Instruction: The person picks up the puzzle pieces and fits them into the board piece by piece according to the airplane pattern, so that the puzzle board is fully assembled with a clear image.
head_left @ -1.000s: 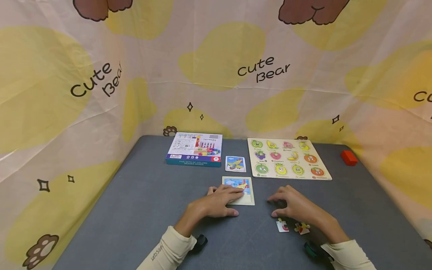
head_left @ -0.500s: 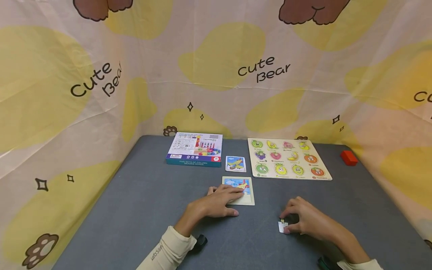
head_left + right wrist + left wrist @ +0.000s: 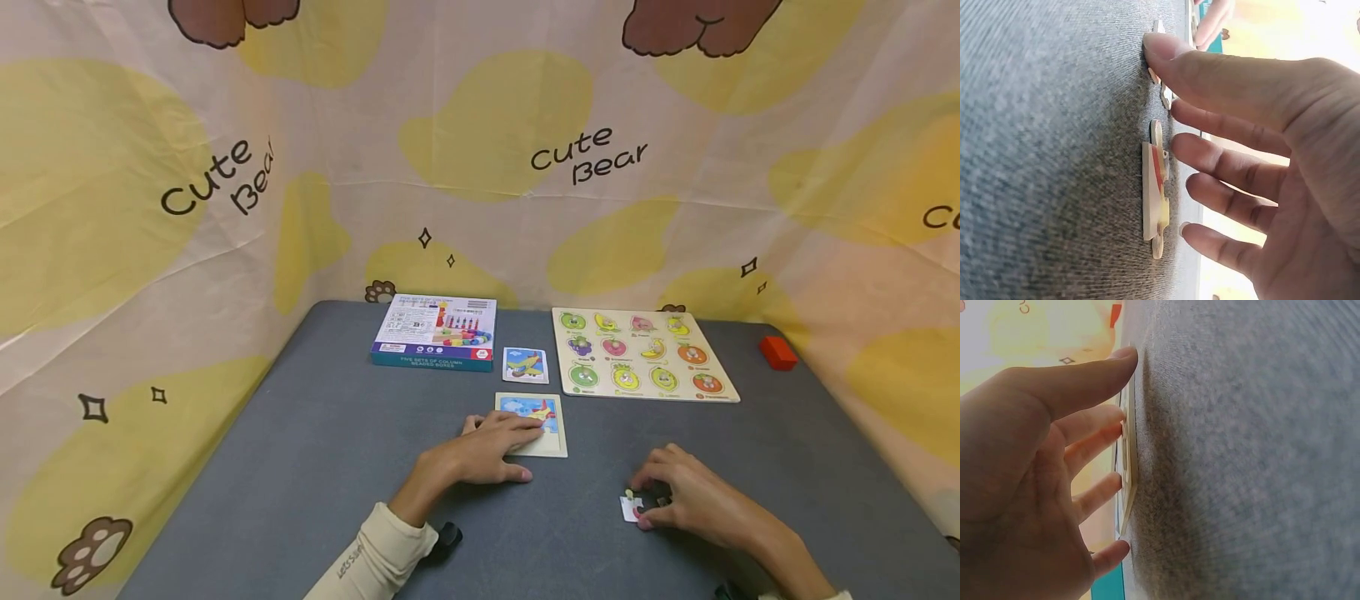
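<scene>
My left hand (image 3: pixel 491 446) rests with its fingers spread over a small framed airplane puzzle (image 3: pixel 553 442), its thumb on the table beside the frame. In the left wrist view the fingertips (image 3: pixel 1115 481) meet the frame's edge. My right hand (image 3: pixel 701 496) is low over the table, thumb and index finger around a white puzzle piece (image 3: pixel 628 510) with a red mark and a pale knob. That piece lies on the table, the thumb tip right at its edge. Other puzzle pieces (image 3: pixel 1155 187) lie under the palm in the right wrist view, mostly hidden by the hand in the head view.
Behind the frame lies an airplane picture card (image 3: pixel 525 365). A boxed bead set (image 3: pixel 435 332) stands at the back left, and a fruit board (image 3: pixel 641 354) lies at the back right. A red block (image 3: pixel 777 353) sits near the table's right edge.
My right hand has come back toward the loose pieces and lowered to the white one, which has turned and shifted slightly; the thumb has since slid toward its edge. My left hand stays put.
</scene>
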Demonstrator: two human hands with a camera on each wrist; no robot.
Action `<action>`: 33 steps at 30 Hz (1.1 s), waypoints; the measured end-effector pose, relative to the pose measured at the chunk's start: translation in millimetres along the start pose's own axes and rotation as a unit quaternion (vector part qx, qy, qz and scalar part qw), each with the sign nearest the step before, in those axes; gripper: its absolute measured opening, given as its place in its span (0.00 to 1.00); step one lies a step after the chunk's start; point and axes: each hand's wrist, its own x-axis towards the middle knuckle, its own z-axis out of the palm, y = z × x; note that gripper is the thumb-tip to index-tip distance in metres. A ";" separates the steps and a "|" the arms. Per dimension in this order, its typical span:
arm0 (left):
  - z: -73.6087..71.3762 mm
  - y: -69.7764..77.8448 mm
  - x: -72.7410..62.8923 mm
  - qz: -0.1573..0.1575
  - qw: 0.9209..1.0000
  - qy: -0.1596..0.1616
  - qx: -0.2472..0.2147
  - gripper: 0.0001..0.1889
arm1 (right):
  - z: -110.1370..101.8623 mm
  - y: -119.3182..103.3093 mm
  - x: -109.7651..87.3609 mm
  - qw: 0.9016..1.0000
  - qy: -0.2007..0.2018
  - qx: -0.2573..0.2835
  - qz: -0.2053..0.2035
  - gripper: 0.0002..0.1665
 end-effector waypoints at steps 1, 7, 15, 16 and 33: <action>0.0 0.1 -0.3 0.002 1.000 0.001 0.000 0.36 | 0.1 0.1 -0.4 1.000 0.000 0.001 0.002 0.18; 0.3 -0.3 -0.4 0.006 1.000 0.005 0.003 0.36 | 1.6 0.4 -0.8 1.000 0.007 0.004 -0.007 0.13; 1.0 -5.0 1.9 -0.004 1.000 0.004 -0.006 0.37 | 1.9 -0.5 0.1 1.000 0.014 -0.002 -0.017 0.12; 0.4 -5.7 1.9 -0.006 1.000 0.004 -0.009 0.37 | 1.6 -0.8 0.1 1.000 0.009 -0.002 -0.012 0.12; -13.2 -25.4 -4.3 -0.076 0.994 0.041 -0.064 0.35 | 5.2 -4.2 7.2 0.998 0.044 -0.033 -0.019 0.11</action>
